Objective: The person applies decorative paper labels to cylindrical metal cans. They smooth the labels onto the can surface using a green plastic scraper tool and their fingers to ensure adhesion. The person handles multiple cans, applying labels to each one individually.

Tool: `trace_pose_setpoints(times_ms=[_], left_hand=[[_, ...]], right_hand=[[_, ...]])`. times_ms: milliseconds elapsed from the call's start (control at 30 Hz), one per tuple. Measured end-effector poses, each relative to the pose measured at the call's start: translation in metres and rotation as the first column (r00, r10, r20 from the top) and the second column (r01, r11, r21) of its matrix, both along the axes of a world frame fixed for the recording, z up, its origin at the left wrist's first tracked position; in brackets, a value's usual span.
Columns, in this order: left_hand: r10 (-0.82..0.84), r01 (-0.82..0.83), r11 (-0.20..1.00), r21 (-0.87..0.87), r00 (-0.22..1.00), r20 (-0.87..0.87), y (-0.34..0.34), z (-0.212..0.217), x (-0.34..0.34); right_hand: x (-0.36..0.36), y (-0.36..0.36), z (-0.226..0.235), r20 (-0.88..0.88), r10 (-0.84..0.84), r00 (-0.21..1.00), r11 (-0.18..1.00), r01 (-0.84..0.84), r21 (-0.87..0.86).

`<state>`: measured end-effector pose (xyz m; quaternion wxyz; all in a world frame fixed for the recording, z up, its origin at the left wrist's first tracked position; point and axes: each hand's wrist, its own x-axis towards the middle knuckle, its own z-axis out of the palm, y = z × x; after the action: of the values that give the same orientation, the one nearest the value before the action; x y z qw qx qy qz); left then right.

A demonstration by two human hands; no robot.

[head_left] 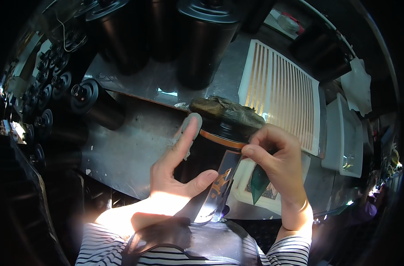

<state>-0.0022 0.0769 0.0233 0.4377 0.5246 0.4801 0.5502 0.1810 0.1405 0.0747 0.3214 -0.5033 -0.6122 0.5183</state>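
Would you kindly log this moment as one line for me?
left hand: open, thumb over black cylinder | right hand: thumb and finger pinched at right end of orange band | beyond: dark bundle, striped sheet

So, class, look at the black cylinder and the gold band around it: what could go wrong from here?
The gold band might crease or shift crooked if the pinch of the right hand at its edge slips. The black cylinder is round and could roll, since the visible fingers of the left hand are spread rather than clasped. That hand's thumb lies close to the picture panel, so it might smudge it.
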Motion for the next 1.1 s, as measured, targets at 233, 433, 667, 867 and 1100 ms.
trace_pose_setpoints(times_ms=[233,433,667,867,1100], left_hand=[[0.092,0.191,0.959,0.210,0.490,-0.867,0.003,0.034,0.005],[-0.174,0.186,0.982,-0.042,0.784,-0.596,-0.006,0.038,0.015],[-0.146,0.239,0.920,-0.312,0.945,0.294,-0.005,-0.001,0.004],[-0.053,0.177,0.978,0.111,0.724,-0.688,-0.003,0.023,0.004],[-0.102,0.335,0.941,0.054,0.431,-0.897,0.007,0.041,0.018]], right_hand=[[0.015,-0.001,-0.009,-0.035,0.005,0.999,1.000,-0.004,0.018],[0.013,0.001,-0.009,-0.047,-0.012,0.999,1.000,0.011,-0.024],[0.011,-0.003,-0.009,-0.032,0.041,0.999,0.999,-0.041,0.004],[0.021,-0.006,-0.007,-0.116,-0.044,0.992,0.992,0.030,-0.121],[0.023,-0.004,-0.005,-0.139,-0.115,0.984,0.986,0.096,-0.137]])
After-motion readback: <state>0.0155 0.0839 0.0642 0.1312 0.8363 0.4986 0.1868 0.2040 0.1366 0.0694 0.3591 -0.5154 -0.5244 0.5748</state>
